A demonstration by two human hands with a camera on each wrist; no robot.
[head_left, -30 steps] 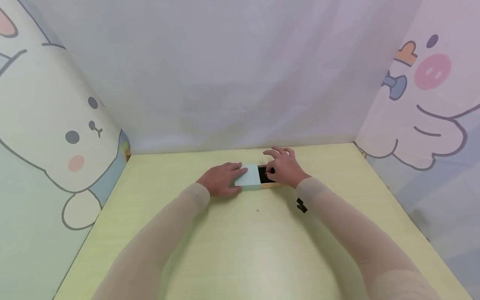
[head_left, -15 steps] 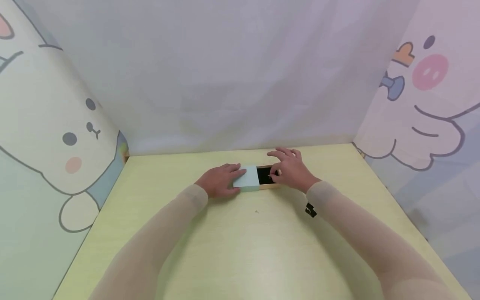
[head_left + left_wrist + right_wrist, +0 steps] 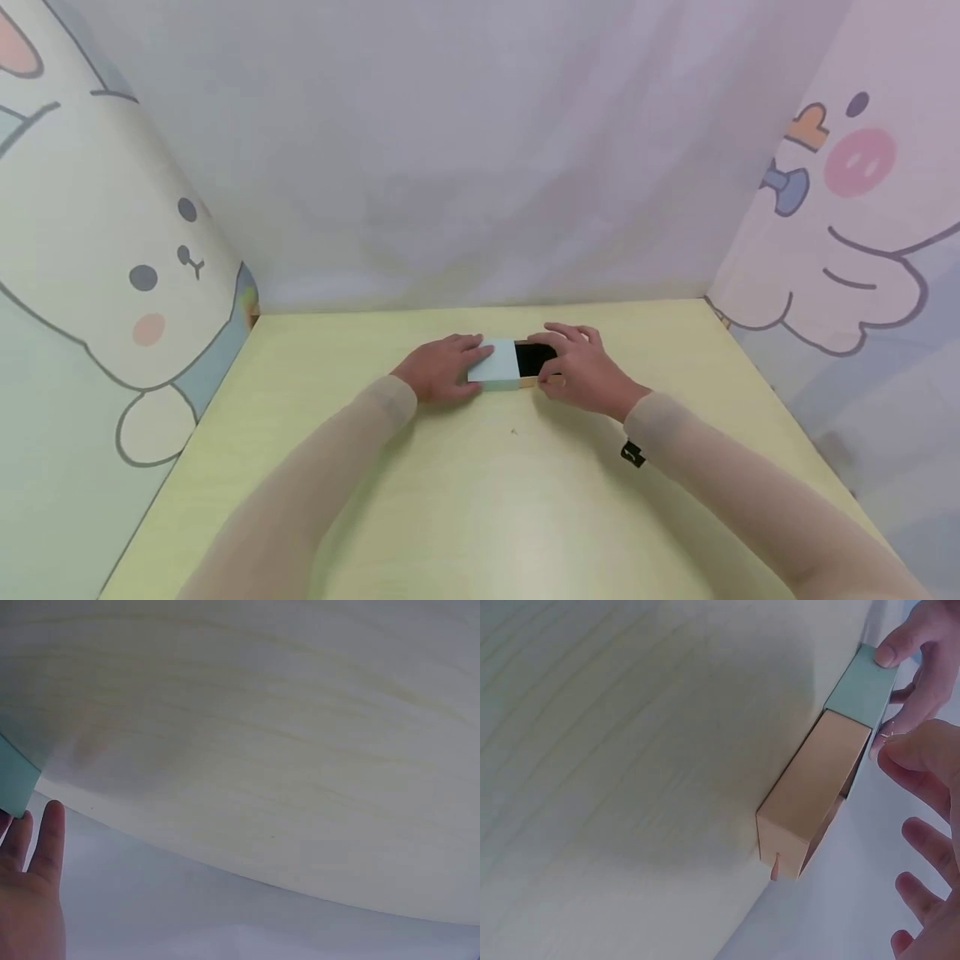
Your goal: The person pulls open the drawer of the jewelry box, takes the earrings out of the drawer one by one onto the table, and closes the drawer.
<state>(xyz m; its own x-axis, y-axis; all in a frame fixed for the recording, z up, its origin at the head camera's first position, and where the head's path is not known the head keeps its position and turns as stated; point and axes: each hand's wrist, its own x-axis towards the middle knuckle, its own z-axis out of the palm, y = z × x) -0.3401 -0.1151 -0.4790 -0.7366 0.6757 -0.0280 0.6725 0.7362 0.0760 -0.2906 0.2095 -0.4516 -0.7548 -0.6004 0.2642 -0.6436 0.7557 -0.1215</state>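
A small drawer-style box lies on the table in the head view, its mint-green sleeve [image 3: 495, 362] on the left. From the sleeve's right end sticks out a peach tray [image 3: 814, 776] with black lining [image 3: 532, 360] and a small ribbon pull [image 3: 775, 867] on its end. My left hand [image 3: 438, 369] grips the sleeve, thumb on the near side, fingers over the top and far side. Over the tray's near right part, my right hand [image 3: 588, 371] pinches a tiny, thin, shiny piece [image 3: 889, 735] between thumb and index finger; I cannot tell its kind. The other fingers are spread.
The pale wood-grain table [image 3: 480, 500] spreads out in front of the box. A tiny speck [image 3: 514, 432] lies on it. A plain light curtain [image 3: 480, 167] hangs behind, and cartoon-printed cloths stand at both sides. A black patterned tag [image 3: 633, 454] shows under the right sleeve.
My right hand has moved from over the middle of the tray to the right and towards me, pinch kept. My left hand stays on the sleeve. The head view has tilted slightly.
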